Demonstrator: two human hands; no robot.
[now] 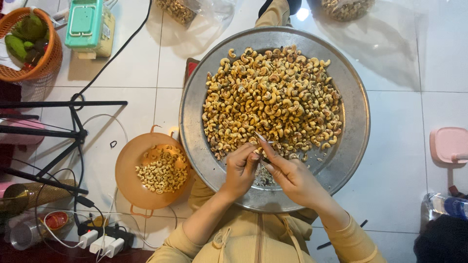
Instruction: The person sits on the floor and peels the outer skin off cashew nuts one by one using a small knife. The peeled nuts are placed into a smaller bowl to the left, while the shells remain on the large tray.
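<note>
A wide round metal tray (351,117) rests on my lap and holds a heap of unpeeled cashew nuts (270,97). Over its near rim, my left hand (240,170) pinches a single cashew between thumb and fingers. My right hand (291,175) grips a small thin blade (261,138) whose tip points up toward the heap, right beside the left fingers. Bits of peeled skin (264,176) lie on the tray under my hands. To the left, an orange bowl (127,160) holds paler peeled cashews (163,169).
White tiled floor all around. A black tripod (58,131), cables and white plugs (102,241) lie at left. An orange basket of green fruit (29,44) and a teal box (87,24) stand at top left. Two clear bags of nuts (180,9) sit at top. A pink lid (448,144) and a bottle (446,204) are at right.
</note>
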